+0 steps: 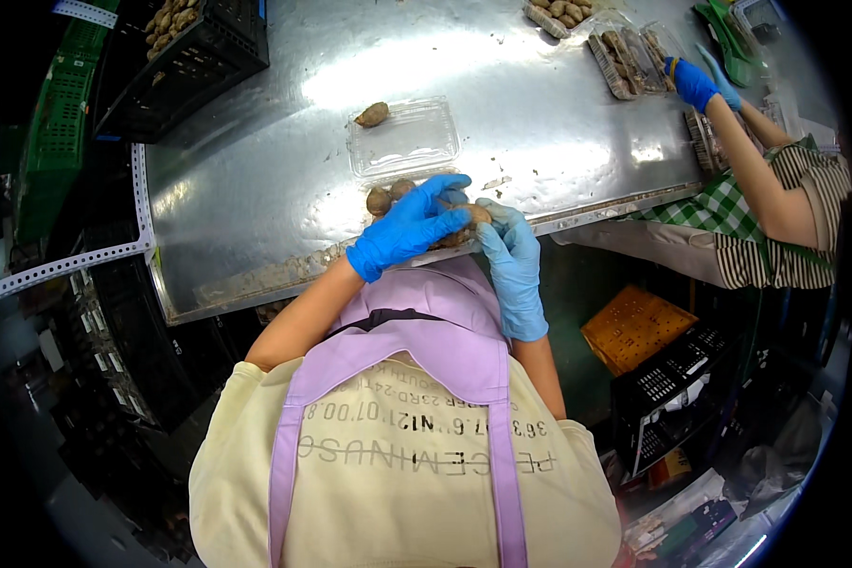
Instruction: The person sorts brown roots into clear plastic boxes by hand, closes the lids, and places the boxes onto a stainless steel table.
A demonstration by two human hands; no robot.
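My left hand (409,230), in a dark blue glove, closes over a brown tuber (478,217) at the table's near edge. My right hand (514,263), in a light blue glove, pinches the same tuber from the right side. More tubers (379,201) lie beside and partly under my left hand; what they rest on is mostly hidden. Just beyond my hands, a clear plastic clamshell tray (407,140) lies on the metal table. One tuber (373,115) sits at its far left corner.
A black crate of tubers (172,19) stands at the far left, beside green crates (57,114). At the right a co-worker's gloved hand (693,85) handles filled clear packs (618,62). An orange-brown crate (637,328) and a black crate (672,388) stand below the table, right.
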